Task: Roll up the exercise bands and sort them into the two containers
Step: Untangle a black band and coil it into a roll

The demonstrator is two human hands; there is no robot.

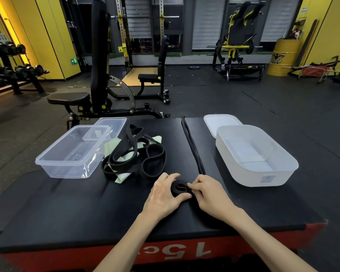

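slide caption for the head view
Left hand and right hand roll a black band between a clear container and a white container.

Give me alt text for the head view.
The left hand and right hand grip a half-rolled black band on a platform. Tangled bands lie beyond, between an empty clear container and an empty white container.

This is a gym: a rack of black dumbbells (14, 73) stands at the left edge of the dark rubber floor (243, 99), with a black adjustable weight bench (98, 55), a perforated steel power rack (123, 26) and a yellow-and-black weight machine (237, 42) farther back. Black rubber exercise bands (134, 154) lie mid-surface on a black-topped, red-sided padded box (67, 213).
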